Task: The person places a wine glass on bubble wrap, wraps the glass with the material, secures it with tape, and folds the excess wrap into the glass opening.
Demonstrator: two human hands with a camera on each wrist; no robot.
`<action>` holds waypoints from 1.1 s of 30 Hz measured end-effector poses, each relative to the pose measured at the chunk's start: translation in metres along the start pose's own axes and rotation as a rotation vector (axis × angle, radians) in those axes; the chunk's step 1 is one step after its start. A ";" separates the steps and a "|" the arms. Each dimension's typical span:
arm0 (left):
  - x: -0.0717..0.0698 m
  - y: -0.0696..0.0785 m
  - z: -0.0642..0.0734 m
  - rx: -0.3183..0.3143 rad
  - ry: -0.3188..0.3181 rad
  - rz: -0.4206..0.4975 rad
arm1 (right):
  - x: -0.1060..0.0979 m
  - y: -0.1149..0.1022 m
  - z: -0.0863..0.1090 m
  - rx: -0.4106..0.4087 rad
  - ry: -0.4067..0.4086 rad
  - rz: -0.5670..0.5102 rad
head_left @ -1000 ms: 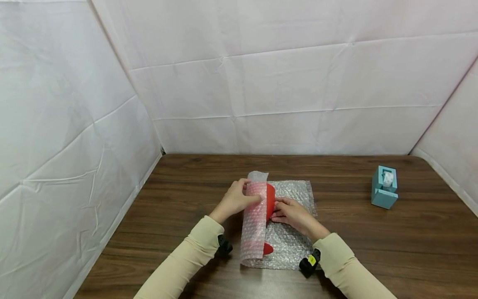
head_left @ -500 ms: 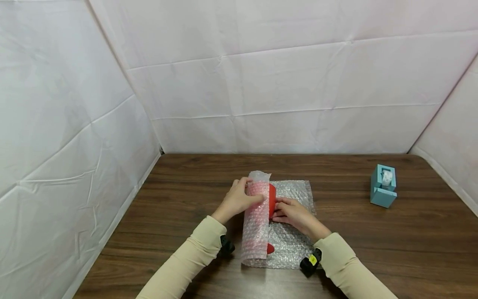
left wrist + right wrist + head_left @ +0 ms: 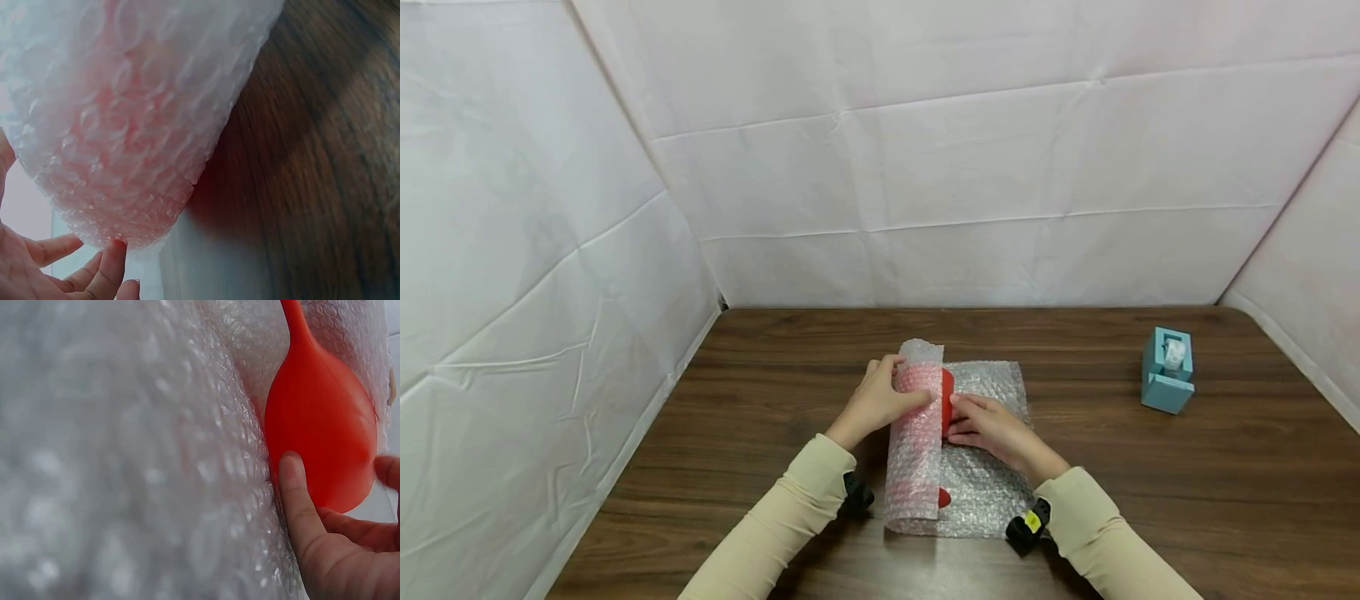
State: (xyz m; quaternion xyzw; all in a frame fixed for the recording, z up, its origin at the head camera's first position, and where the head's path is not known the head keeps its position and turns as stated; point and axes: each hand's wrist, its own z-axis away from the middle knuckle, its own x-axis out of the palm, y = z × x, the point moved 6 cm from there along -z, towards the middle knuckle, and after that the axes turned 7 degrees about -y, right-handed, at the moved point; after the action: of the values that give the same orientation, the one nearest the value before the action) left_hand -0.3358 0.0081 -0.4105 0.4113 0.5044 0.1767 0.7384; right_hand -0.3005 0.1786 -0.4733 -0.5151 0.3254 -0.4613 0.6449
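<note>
a sheet of clear bubble wrap (image 3: 981, 500) lies on a dark brown wood-grain table (image 3: 775, 350), its left side turned up and over a smooth red object with a rounded bulb and a narrow neck (image 3: 322, 419). the red object rests lengthwise on the sheet, showing pink through the covering layer; a strip of its bulb and, nearer the person, a small red tip stick out past the fold's edge.

the left hand (image 3: 883, 404) grips the folded layer around the bulb, thumb on top near the edge and fingers spread apart along the left side. the right hand (image 3: 992, 429) holds the wide end of the bulb from the right, thumb pressed along its side and fingers curved about the end.

both arms wear cream sleeves (image 3: 797, 496), with a small black camera (image 3: 1024, 529) at the right wrist. well apart on the right, a light blue boxy tape dispenser (image 3: 1167, 375) bears a whitish roll. white creased cloth (image 3: 925, 167) hangs behind the table.
</note>
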 end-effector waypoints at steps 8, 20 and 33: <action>0.002 0.000 -0.002 -0.001 0.001 -0.003 | 0.000 0.002 -0.002 0.013 -0.022 0.031; 0.003 0.003 -0.004 0.003 -0.005 -0.009 | 0.001 0.001 0.000 0.012 -0.020 0.025; 0.005 0.003 -0.004 0.025 -0.033 -0.024 | 0.001 0.000 0.003 0.035 -0.010 0.024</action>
State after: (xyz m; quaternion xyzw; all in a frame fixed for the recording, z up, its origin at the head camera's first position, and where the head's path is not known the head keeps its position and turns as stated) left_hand -0.3370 0.0154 -0.4117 0.4173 0.4993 0.1546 0.7434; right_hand -0.2973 0.1789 -0.4719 -0.5019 0.3202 -0.4567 0.6610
